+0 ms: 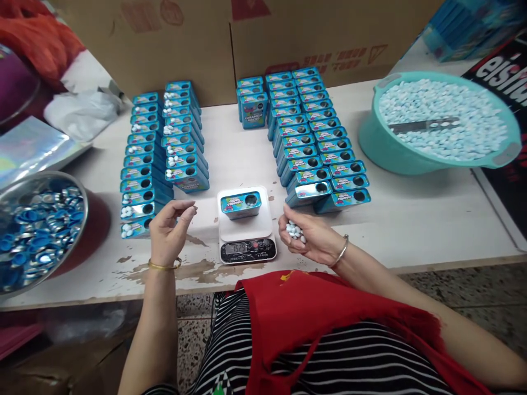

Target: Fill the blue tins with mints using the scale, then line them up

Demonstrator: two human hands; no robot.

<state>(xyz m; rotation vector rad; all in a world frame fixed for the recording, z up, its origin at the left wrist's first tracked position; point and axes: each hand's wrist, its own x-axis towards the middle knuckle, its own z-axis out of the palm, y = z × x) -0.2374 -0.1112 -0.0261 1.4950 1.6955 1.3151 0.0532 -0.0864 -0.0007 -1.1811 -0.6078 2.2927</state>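
A blue candy tin [241,205] stands upright on a small white digital scale [246,230], the round hole in its top uncovered. To the right of the scale, my right hand [310,236] is curled around several small pale candies [295,230] in its cupped fingers. My left hand [171,230] is raised left of the scale, beside the front of the left rows of tins. Its thumb and fingertips are pinched together; whether anything tiny is between them is too small to make out. The scale's display shows digits that look like 15.29.
Left tins [187,178] have white candies on top; right tins [308,175] have uncovered dark holes. A turquoise tub [395,151] of candies, with a flat metal strip on them, stands right. A metal bowl [85,219] of blue and silver caps stands left. Cardboard boxes [329,33] line the back.
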